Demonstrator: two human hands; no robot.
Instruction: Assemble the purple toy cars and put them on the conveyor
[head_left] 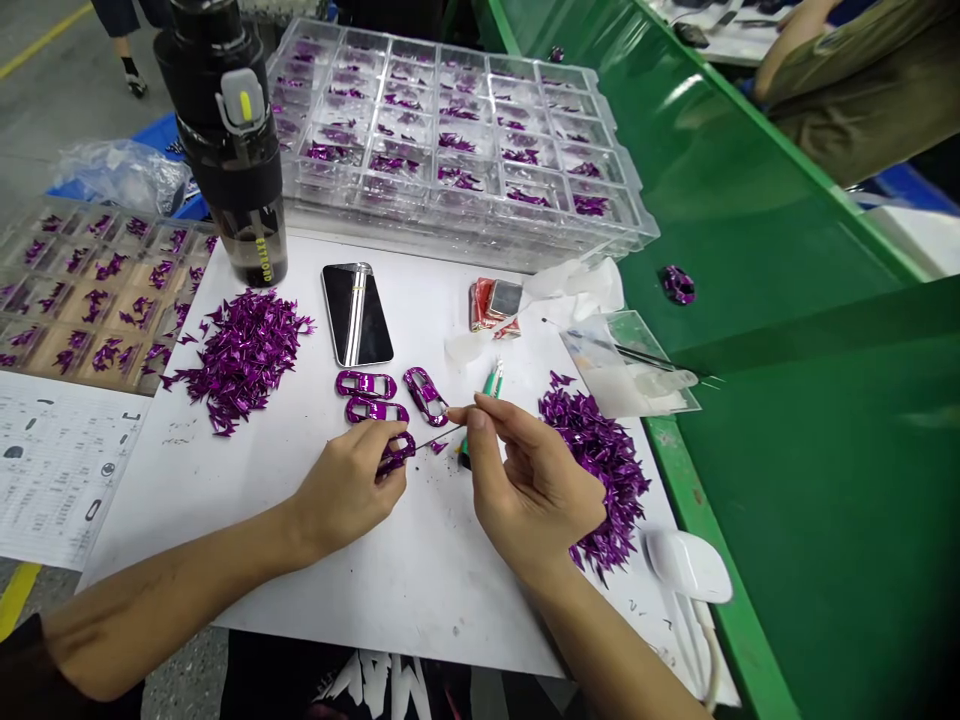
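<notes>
My left hand (358, 487) is closed on a shiny purple toy car body (397, 452), partly hidden by the fingers. A thin dark needle-like tool (442, 435) is pinched in my right hand (521, 470), its tip close to that car body. Just beyond my left hand, two more purple car bodies (365, 385) lie side by side, and a third car body (425, 396) sits at an angle near my right fingertips. One small purple piece (438, 447) rests below the tool. A green craft knife (493, 380) lies partly behind my right hand.
Heaps of purple pieces lie left (251, 350) and right (600, 470). A phone (358, 314), a tall bottle (229, 150), tweezers (652, 358) and a white mouse-shaped device (688, 566) surround the work. Stacked compartment trays (450, 215) stand behind; a green conveyor trough (795, 400) runs along the right.
</notes>
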